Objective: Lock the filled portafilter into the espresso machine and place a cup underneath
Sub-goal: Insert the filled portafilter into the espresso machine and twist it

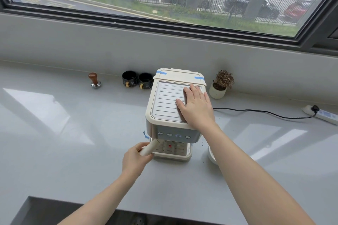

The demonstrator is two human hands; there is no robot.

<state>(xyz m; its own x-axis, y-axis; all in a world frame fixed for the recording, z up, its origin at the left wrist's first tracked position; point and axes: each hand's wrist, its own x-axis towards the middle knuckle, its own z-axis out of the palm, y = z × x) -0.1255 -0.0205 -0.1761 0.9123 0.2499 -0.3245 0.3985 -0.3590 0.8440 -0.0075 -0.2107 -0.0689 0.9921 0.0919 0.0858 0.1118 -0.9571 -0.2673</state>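
Cream plastic fills my left hand (136, 159): fingers curled fully round the portafilter handle (149, 149), whose long axis runs from my palm up and right, under the espresso machine (175, 115); its head is hidden there, so seating cannot be judged. My right hand (196, 105) lies flat and empty on the machine's ribbed top, bracing. Two black cups (137, 79) stand behind, well apart, nearer my left.

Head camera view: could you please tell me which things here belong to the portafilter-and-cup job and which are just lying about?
Belong to the job:
espresso machine
portafilter handle, in left hand
right hand, flat on the machine's top
two black cups

Lying about:
tamper
potted plant
power strip
white bowl
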